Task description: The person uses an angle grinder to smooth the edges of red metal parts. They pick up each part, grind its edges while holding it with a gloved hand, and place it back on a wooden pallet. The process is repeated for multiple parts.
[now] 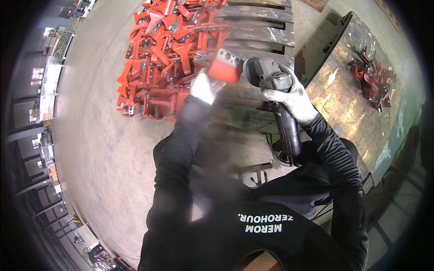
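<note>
My left hand (204, 88), in a white glove, grips a red-painted metal bracket (224, 71) with a bare grey edge that has several holes. Both are smeared by motion. Closed round the head end of a grey and black angle grinder (274, 77) is my gloved right hand (296, 100). The grinder's disc (251, 72) faces the bracket, with a small gap between them. Its long black body hangs down toward my lap. Just beyond my left hand lies a big heap of similar red brackets (156, 63).
The heap rests on a slatted wooden pallet (260, 34). To the right stands a worn, paint-stained table (334, 104) bearing a smaller pile of dark red parts (371, 79). Concrete floor (99, 149) spreads to the left. A dark cable (276, 153) loops below the grinder.
</note>
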The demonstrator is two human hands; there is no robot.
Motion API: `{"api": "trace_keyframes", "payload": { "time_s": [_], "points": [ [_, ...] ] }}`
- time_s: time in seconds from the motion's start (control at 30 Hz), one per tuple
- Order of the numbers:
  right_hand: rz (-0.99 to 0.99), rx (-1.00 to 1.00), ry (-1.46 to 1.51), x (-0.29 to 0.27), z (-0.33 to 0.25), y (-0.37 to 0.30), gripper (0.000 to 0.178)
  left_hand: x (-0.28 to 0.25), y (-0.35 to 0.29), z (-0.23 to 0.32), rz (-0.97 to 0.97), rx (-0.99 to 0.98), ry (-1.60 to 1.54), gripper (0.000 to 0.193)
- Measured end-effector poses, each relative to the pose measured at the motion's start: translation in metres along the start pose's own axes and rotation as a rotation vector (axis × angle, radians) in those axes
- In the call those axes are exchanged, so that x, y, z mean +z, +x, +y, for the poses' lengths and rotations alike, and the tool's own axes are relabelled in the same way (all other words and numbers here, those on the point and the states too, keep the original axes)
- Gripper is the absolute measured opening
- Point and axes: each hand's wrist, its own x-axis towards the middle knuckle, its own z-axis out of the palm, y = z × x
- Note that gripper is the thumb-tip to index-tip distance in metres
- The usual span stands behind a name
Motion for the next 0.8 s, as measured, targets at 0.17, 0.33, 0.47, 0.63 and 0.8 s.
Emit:
{"api": "trace_keyframes", "payload": {
  "time_s": [0.17, 0.33, 0.47, 0.63, 0.8],
  "points": [
    [0.019, -0.243, -0.046, 0.016, 0.013, 0.011, 0.102, 0.015, -0.012, -0.03, -0.043, -0.076, 0.013, 0.039],
    [0.071, -0.324, -0.304, 0.019, 0.014, 0.014, 0.099, 0.032, -0.03, -0.035, -0.169, -0.107, 0.026, 0.047],
    [0.065, -0.333, -0.3, 0.019, 0.018, 0.017, 0.1, 0.032, -0.024, -0.04, -0.087, -0.141, -0.026, 0.049],
    [0.031, -0.283, -0.186, 0.017, 0.011, 0.012, 0.1, 0.031, -0.025, -0.042, -0.027, -0.139, 0.006, 0.041],
    [0.041, -0.237, -0.218, 0.015, 0.008, 0.009, 0.101, 0.022, -0.022, -0.042, -0.081, -0.101, -0.037, 0.037]
  ]
}}
